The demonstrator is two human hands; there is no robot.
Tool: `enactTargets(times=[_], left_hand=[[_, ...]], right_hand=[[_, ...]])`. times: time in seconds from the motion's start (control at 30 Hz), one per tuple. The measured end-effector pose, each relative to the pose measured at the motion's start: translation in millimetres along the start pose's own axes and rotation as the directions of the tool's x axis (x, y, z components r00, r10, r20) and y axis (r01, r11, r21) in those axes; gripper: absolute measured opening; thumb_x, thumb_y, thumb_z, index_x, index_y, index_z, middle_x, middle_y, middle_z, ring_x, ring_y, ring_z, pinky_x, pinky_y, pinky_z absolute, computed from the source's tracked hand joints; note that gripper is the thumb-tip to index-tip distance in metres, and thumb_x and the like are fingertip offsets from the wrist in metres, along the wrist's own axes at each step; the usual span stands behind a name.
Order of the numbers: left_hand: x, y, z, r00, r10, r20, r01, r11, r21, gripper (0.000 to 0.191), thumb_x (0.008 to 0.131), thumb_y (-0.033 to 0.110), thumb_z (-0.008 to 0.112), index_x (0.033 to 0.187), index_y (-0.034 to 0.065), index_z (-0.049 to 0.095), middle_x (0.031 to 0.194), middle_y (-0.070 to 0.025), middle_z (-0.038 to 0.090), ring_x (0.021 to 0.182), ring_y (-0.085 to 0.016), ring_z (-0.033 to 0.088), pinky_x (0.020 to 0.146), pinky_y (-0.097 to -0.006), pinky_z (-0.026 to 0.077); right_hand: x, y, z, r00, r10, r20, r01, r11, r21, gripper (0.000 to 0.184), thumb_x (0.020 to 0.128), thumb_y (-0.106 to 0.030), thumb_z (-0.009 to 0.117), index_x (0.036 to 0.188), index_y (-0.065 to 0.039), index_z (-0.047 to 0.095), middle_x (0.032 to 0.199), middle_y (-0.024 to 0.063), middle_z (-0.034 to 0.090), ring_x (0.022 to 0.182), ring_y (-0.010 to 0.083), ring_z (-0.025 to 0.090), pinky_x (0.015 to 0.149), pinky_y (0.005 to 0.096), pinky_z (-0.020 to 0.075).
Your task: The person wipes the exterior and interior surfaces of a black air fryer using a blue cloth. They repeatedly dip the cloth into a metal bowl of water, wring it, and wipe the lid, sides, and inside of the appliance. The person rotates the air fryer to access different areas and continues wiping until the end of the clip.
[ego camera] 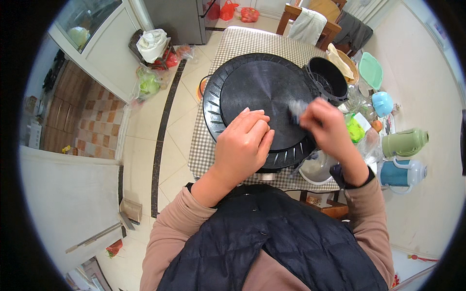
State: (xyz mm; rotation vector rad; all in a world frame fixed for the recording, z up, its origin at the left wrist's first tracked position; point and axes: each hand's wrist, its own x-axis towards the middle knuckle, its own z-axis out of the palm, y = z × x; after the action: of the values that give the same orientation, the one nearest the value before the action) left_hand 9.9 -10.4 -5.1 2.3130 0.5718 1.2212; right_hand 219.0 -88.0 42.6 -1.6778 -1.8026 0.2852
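Note:
A round black electric griddle (pixel 264 98) with a ridged rim rests on a table with a checked cloth (pixel 204 152). My left hand (pixel 244 140) is over the griddle's near left part, palm down with its fingers bent together; whether it holds anything is hidden. In my right hand (pixel 322 120) is a small blurred thing, whitish at the top and dark below (pixel 296 111), over the griddle's right part. Its kind cannot be told. A black round basket (pixel 326 78) stands against the griddle's far right edge. Below my right hand, a metal bowl (pixel 318 169) is partly covered by plastic.
A green thermos (pixel 404 142) and a blue thermos (pixel 400 173) are at the right, near plastic bags, a light blue bowl (pixel 382 103) and a green plastic basket (pixel 370 70). Wooden chairs (pixel 289 16) stand beyond the table. A bagged cabbage (pixel 148 82) lies on the floor at left.

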Motion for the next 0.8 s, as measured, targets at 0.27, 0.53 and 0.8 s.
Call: enactTargets(times=[0.27, 0.53, 0.8], left_hand=[[-2.6, -2.3, 0.1, 0.999, 0.04, -0.007, -0.04, 0.997, 0.065, 0.012, 0.087, 0.005, 0.067, 0.094, -0.0035, 0.06, 0.101, -0.0201, 0.063, 0.095, -0.04, 0.065, 0.095, -0.0453, 0.054], [-1.9, -11.6, -17.0, 0.989, -0.1, -0.112, 0.089, 0.992, -0.095, 0.006, 0.09, -0.002, 0.065, 0.088, -0.0004, 0.06, 0.093, -0.0158, 0.067, 0.086, -0.031, 0.066, 0.078, -0.0382, 0.053], [-3.2, -38.8, -10.2, 0.96, -0.137, -0.245, 0.109, 0.987, -0.122, 0.007, 0.093, 0.003, 0.063, 0.089, 0.0015, 0.058, 0.09, -0.0124, 0.062, 0.083, -0.032, 0.061, 0.075, -0.0392, 0.048]], right_hand=[[6.5, 3.0, 17.7, 0.995, -0.073, -0.066, 0.076, 0.996, 0.042, 0.012, 0.082, 0.001, 0.073, 0.086, 0.002, 0.062, 0.084, 0.0123, 0.059, 0.076, 0.0299, 0.063, 0.067, 0.0353, 0.0498], [-14.4, -20.3, 28.3, 0.986, -0.124, 0.114, 0.104, 0.98, 0.171, 0.012, 0.081, 0.003, 0.075, 0.085, 0.001, 0.063, 0.086, 0.0117, 0.057, 0.079, 0.0293, 0.063, 0.07, 0.035, 0.0507], [-8.1, -30.2, 15.8, 0.998, -0.053, 0.032, 0.05, 0.995, 0.09, 0.01, 0.082, 0.004, 0.072, 0.085, 0.001, 0.062, 0.085, 0.0112, 0.057, 0.077, 0.0282, 0.062, 0.069, 0.0347, 0.05]])
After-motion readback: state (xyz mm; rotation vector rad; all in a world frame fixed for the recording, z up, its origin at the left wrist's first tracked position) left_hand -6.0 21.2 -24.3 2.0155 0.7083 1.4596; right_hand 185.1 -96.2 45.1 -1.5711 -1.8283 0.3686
